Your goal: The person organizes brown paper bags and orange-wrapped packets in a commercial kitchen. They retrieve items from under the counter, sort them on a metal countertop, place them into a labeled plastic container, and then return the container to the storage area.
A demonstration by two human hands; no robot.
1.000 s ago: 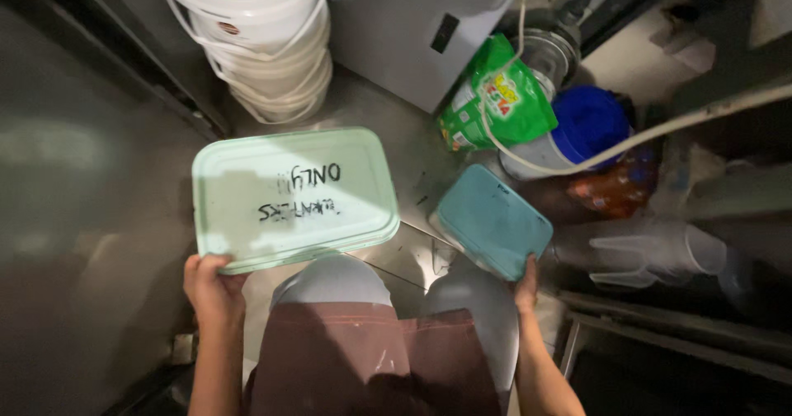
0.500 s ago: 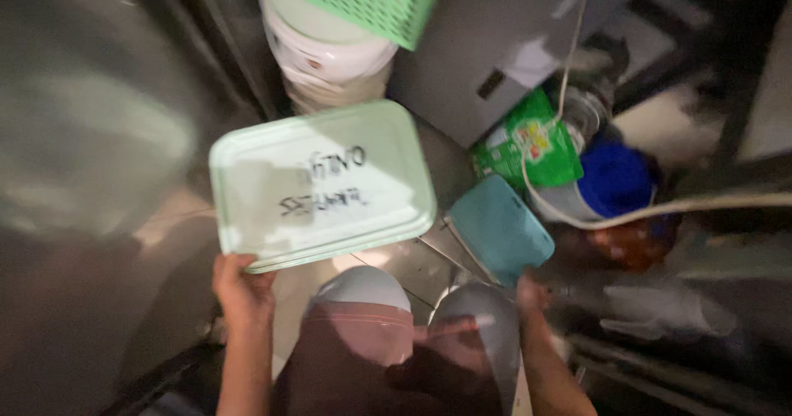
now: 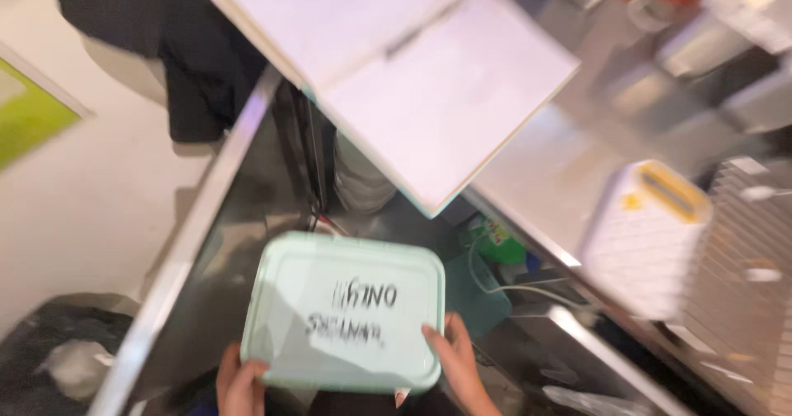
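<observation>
- Since the earlier frames the view is rising from the dark floor space up to bench height, and the right hand (image 3: 452,365), which was at the teal lid a second ago, is now gripping the pale green container (image 3: 345,311) together with the left hand (image 3: 239,381).
- The container, a flat rounded-rectangle box with dark handwriting on its lid, is being held roughly level in the air, below and in front of the steel bench (image 3: 544,177), near that bench's front edge.
- Left hand fingers (image 3: 250,372) are curling over the container's near left corner, closed on it.
- Right hand fingers (image 3: 436,339) are pressing on the lid at the near right corner, thumb on top, holding the container.
- The teal lid (image 3: 474,296) is lying just behind the container's right side, under the bench edge; whether the two are touching cannot be told.
- A green packet (image 3: 497,243) is sitting beyond the teal lid, under the bench.
- A stack of white buckets (image 3: 363,181) is standing under the bench, farther back.
- A large white board (image 3: 412,70) is overhanging the bench's left corner.
- A white and yellow appliance (image 3: 648,235) is sitting at the front edge of the bench, to the right.
- The frame is motion-blurred, so fine detail is not readable.
</observation>
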